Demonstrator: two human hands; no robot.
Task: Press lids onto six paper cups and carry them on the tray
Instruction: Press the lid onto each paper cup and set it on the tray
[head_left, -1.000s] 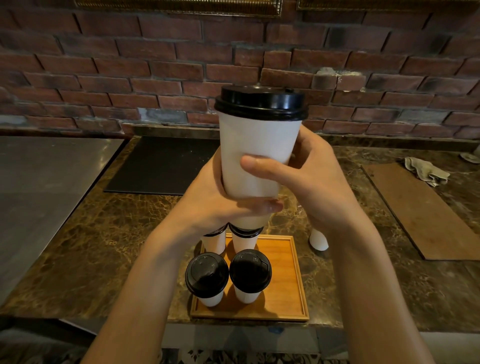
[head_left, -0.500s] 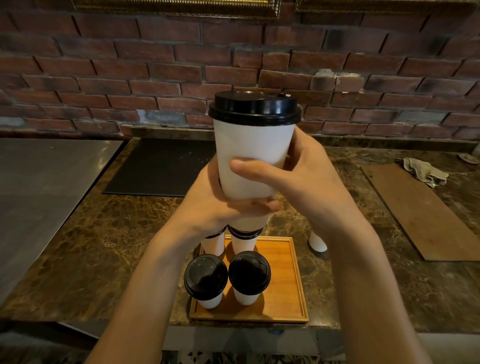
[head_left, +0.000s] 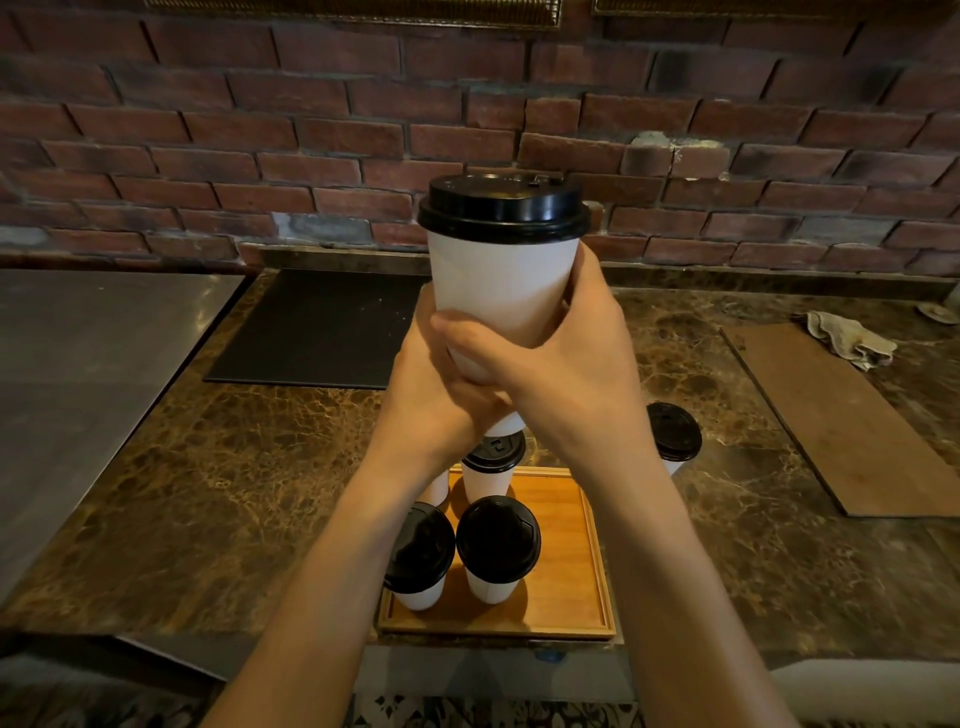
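Note:
I hold a white paper cup (head_left: 501, 280) with a black lid (head_left: 503, 205) upright, high above the counter. My left hand (head_left: 426, 384) grips its lower left side and my right hand (head_left: 576, 353) wraps over it from the right. Below them lies a wooden tray (head_left: 566, 561) near the counter's front edge. On it stand several lidded white cups, two in front (head_left: 496, 540) (head_left: 423, 551) and others behind (head_left: 493, 462), partly hidden by my arms. One more lidded cup (head_left: 672, 434) stands on the counter right of the tray.
The brown marble counter (head_left: 208, 493) runs to a brick wall. A black mat (head_left: 317, 327) lies at the back, a steel surface (head_left: 78, 353) at the left. A wooden board (head_left: 852, 415) and a crumpled cloth (head_left: 847, 338) are at the right.
The cup and both hands have sunk a little and my right hand has slid lower on it. The lidded cup right of the tray has come into fuller view.

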